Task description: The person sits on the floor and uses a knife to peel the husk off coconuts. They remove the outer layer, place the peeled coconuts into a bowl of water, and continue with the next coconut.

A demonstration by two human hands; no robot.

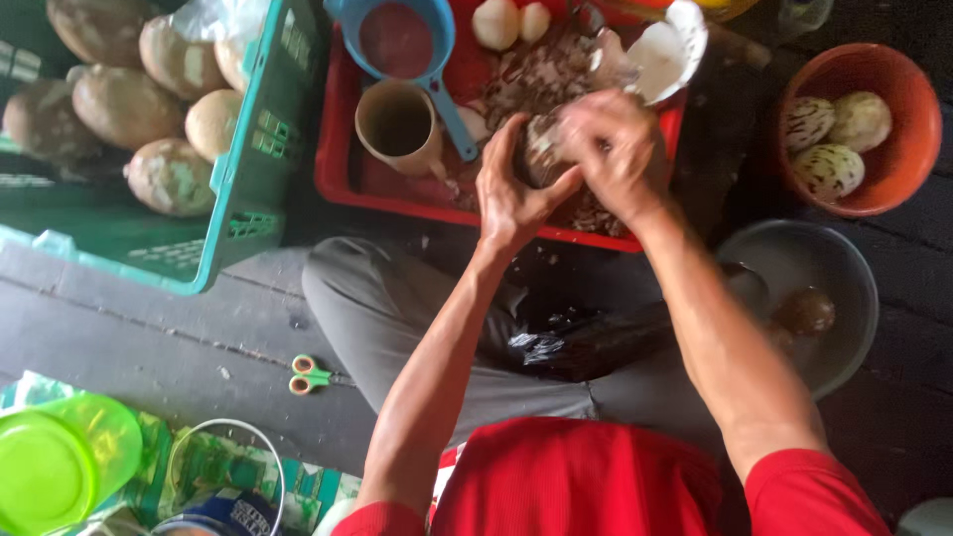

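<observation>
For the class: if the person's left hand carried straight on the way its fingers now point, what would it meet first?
The left hand points up-frame; beyond the brown coconut it grips, it would probably meet coconut shell pieces in the red plastic crate, though depth is unclear.

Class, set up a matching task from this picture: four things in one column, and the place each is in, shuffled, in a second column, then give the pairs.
Things:
1. whole coconuts
2. peeled coconuts
3. scissors
4. mug

Places:
A. on the floor boards
B. in the red tray
C. in the green crate
D. in the orange bowl

Pairs: 1-C, 2-D, 3-A, 4-B
</observation>
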